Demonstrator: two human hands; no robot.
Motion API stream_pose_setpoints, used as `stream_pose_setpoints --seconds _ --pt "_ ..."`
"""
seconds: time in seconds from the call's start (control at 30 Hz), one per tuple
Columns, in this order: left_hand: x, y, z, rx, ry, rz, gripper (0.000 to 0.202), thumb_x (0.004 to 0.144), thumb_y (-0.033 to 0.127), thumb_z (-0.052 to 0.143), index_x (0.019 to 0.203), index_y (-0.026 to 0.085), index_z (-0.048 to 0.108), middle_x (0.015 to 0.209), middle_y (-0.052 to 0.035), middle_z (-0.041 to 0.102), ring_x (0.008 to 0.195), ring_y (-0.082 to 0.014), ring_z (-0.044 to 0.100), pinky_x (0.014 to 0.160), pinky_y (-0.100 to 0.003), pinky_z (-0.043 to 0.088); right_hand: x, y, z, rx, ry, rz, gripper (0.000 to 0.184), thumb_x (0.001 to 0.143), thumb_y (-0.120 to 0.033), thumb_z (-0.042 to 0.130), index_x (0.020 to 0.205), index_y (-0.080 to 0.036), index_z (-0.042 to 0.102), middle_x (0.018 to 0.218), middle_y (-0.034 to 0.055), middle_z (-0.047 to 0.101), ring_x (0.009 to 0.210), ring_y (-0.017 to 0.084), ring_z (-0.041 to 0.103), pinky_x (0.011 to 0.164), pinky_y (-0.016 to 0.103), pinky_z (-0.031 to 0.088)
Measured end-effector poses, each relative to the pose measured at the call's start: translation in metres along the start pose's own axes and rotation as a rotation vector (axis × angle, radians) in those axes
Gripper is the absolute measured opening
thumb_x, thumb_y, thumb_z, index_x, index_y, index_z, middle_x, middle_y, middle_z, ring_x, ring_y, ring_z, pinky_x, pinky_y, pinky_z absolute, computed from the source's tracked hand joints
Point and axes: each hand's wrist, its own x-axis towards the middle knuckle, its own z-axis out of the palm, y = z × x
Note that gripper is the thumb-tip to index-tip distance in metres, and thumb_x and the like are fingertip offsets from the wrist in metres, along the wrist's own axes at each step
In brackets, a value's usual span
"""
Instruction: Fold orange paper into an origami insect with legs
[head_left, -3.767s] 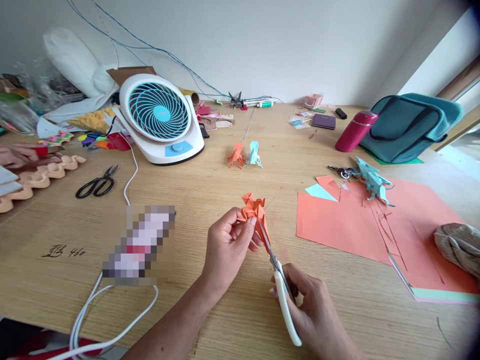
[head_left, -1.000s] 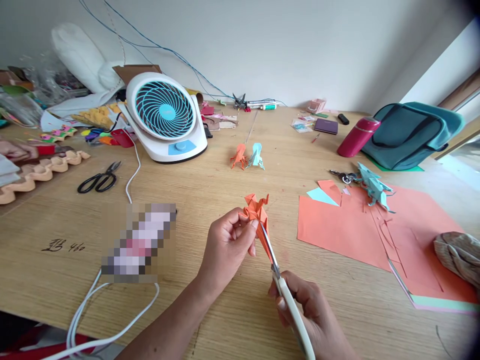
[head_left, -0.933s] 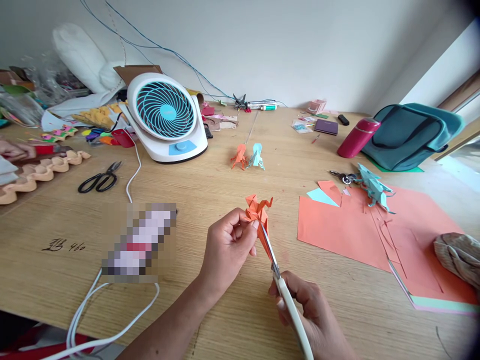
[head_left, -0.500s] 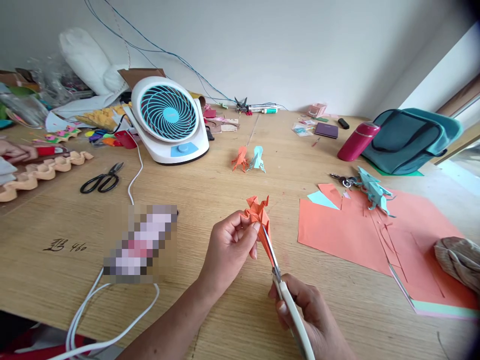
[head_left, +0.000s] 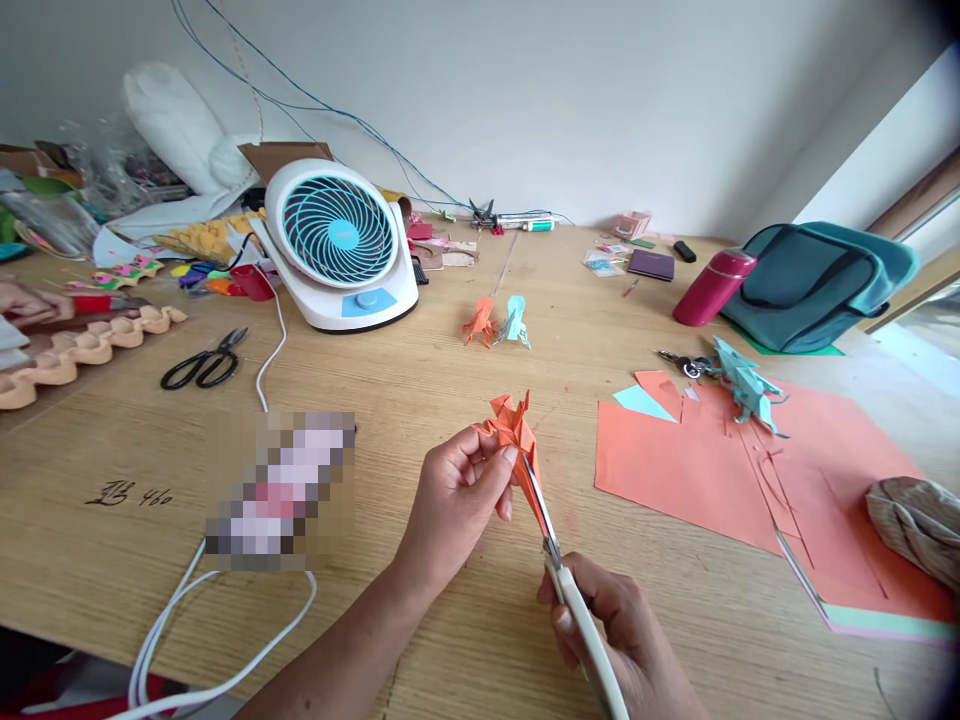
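My left hand (head_left: 456,492) pinches a small folded orange paper figure (head_left: 514,430) above the wooden table (head_left: 420,390). My right hand (head_left: 622,640) grips white-handled scissors (head_left: 577,610), whose blades run up along the figure's lower right edge. Both hands are closed, near the table's front middle.
A white and blue desk fan (head_left: 337,245) stands at the back left, its white cable (head_left: 225,640) trailing to the front. Black scissors (head_left: 201,362) lie left. Two small paper figures (head_left: 496,322) sit mid-table. Orange paper sheets (head_left: 757,480), a teal paper figure (head_left: 742,380), a red bottle (head_left: 711,288) and a teal bag (head_left: 817,285) lie right.
The scissors have shifted slightly along the orange figure's edge and my right hand has drawn closer. The view has drifted a little; my left hand keeps its pinch.
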Motion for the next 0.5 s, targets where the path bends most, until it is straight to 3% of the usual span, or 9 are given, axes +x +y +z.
stream_pose_setpoints --seconds 0.3,0.5 --pt "-0.0005 0.0039 -0.0014 0.086 0.060 0.059 0.022 0.092 0.025 0.061 0.073 0.018 0.054 0.054 0.0079 0.051 0.044 -0.0049 0.049 0.049 -0.017 0.041 0.0012 -0.0041 -0.0004 -0.137 0.031 -0.023 0.041 0.095 -0.054 0.051 0.072 -0.019 0.052 0.062 -0.0035 0.043 0.057 0.011 0.037 0.053 0.024 0.031" --pt "0.0028 0.0020 -0.0035 0.039 0.037 0.041 0.021 0.092 0.027 0.062 0.074 0.017 0.058 0.057 0.0072 0.054 0.045 -0.0046 0.050 0.050 -0.017 0.042 0.0024 -0.0021 -0.0013 -0.144 0.030 -0.016 0.035 0.093 -0.047 0.051 0.073 -0.019 0.054 0.062 -0.0030 0.047 0.057 0.011 0.039 0.053 0.023 0.031"
